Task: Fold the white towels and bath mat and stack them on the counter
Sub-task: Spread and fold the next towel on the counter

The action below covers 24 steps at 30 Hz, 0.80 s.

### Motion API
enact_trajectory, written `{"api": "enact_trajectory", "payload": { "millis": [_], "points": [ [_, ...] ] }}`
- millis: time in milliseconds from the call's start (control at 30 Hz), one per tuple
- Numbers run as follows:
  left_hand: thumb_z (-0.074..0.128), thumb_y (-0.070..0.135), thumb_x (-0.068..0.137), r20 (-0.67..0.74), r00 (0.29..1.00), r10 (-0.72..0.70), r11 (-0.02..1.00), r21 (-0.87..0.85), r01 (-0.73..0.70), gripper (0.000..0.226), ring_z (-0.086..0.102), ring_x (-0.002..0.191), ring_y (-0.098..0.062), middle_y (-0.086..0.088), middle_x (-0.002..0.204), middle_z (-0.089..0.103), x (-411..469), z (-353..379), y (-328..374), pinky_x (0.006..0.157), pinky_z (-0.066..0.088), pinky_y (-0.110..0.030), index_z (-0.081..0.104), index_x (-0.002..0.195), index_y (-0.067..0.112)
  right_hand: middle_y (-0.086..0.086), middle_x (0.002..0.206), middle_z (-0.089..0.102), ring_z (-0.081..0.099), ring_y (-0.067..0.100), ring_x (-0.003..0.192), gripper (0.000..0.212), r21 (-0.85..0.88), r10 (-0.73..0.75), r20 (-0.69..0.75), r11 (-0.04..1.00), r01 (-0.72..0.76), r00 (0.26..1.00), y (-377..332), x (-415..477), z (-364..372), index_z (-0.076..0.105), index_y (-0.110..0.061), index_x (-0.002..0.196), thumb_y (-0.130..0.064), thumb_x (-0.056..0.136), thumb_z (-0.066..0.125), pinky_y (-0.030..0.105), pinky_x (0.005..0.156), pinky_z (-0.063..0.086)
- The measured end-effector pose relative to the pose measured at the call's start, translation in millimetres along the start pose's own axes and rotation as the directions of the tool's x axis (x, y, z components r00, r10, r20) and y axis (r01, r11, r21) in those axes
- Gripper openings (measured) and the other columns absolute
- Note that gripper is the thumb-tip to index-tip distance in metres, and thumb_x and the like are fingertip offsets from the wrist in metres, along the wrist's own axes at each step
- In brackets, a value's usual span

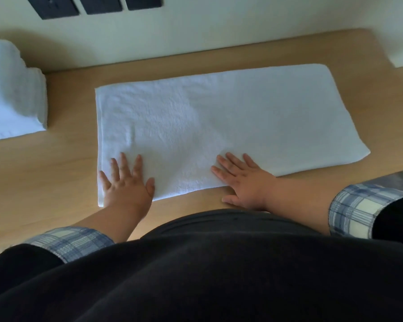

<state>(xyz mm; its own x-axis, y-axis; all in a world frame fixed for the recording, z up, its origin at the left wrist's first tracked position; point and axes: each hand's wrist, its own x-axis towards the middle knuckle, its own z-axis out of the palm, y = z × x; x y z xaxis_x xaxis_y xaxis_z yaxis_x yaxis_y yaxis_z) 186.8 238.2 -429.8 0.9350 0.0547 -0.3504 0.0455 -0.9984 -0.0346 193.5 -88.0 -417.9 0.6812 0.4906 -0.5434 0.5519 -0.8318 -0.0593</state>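
A white towel (219,126) lies flat on the wooden counter (56,173), its long axis running left to right. Both hands press flat on its near edge, fingers straight: left hand (126,182) at the near-left corner, right hand (242,180) mid-edge. A folded towel stack (12,94) sits far left.

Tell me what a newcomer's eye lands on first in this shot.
The big white towel spread flat in the middle of the wooden counter draws the eye first. Next come the two hands pressing flat on its near edge: the left hand at the near left corner, the right hand further along to the right. A stack of folded towels sits at the far left of the counter.
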Motion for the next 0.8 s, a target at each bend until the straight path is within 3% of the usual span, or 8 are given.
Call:
{"api": "enact_trajectory", "payload": {
  "millis": [133,367,467,600,667,800],
  "points": [
    [0.02,0.051,0.101,0.079,0.906,0.415,0.909,0.004,-0.416,0.061,-0.022,0.148,-0.025,-0.003,0.162,-0.024,1,-17,45,0.121,-0.005,-0.049,-0.008,0.154,0.04,-0.008,0.156,-0.034,-0.029,0.016,0.146,0.081,0.085,0.059,0.076,0.994,-0.065,0.995,16,-21,-7,-0.016,-0.039,0.154,-0.065,0.096,0.033,0.048,0.119,-0.006],
    [0.033,0.045,0.104,0.181,0.716,0.675,0.707,0.119,-0.697,0.057,-0.009,0.151,-0.026,-0.004,0.165,-0.009,7,-24,128,0.121,0.005,-0.043,0.006,0.155,0.042,-0.004,0.165,-0.018,-0.015,0.02,0.151,0.074,0.222,0.237,0.084,0.942,-0.25,0.968,72,-70,5,-0.001,-0.041,0.156,-0.062,0.097,0.039,0.052,0.121,0.006],
    [0.031,0.049,0.103,0.223,0.7,0.679,0.677,0.18,-0.714,0.061,-0.008,0.151,-0.028,-0.005,0.165,-0.011,12,-25,173,0.121,0.008,-0.044,0.002,0.156,0.039,-0.004,0.165,-0.016,-0.014,0.02,0.152,0.072,0.248,0.292,0.042,0.923,-0.293,0.955,119,-95,22,0.0,-0.041,0.156,-0.063,0.098,0.035,0.049,0.122,0.003],
    [0.033,0.054,0.1,0.138,0.79,0.598,0.771,0.169,-0.614,0.061,0.014,0.147,-0.029,-0.001,0.163,0.01,12,-36,247,0.114,0.027,-0.043,0.008,0.154,0.042,-0.004,0.166,-0.01,-0.01,0.018,0.152,0.068,0.328,0.346,0.011,0.885,-0.33,0.938,197,-130,44,0.004,-0.041,0.156,-0.061,0.098,0.032,0.044,0.123,0.001],
    [0.035,0.054,0.1,0.127,0.798,0.59,0.781,0.165,-0.603,0.061,0.023,0.142,-0.026,0.0,0.158,0.019,10,-44,293,0.111,0.031,-0.041,0.011,0.154,0.042,-0.003,0.167,-0.004,-0.006,0.018,0.153,0.064,0.358,0.36,0.011,0.87,-0.339,0.933,240,-146,48,0.008,-0.04,0.156,-0.055,0.1,0.033,0.04,0.123,0.003],
    [0.043,0.052,0.099,0.121,0.771,0.625,0.766,0.098,-0.636,0.06,0.037,0.129,-0.022,0.002,0.146,0.034,7,-54,387,0.103,0.039,-0.037,0.02,0.152,0.039,0.004,0.159,0.02,0.02,0.03,0.145,0.049,0.442,0.317,-0.007,0.852,-0.281,0.948,305,-168,44,0.035,-0.038,0.149,-0.033,0.1,0.037,0.042,0.116,0.025]
  ]
}}
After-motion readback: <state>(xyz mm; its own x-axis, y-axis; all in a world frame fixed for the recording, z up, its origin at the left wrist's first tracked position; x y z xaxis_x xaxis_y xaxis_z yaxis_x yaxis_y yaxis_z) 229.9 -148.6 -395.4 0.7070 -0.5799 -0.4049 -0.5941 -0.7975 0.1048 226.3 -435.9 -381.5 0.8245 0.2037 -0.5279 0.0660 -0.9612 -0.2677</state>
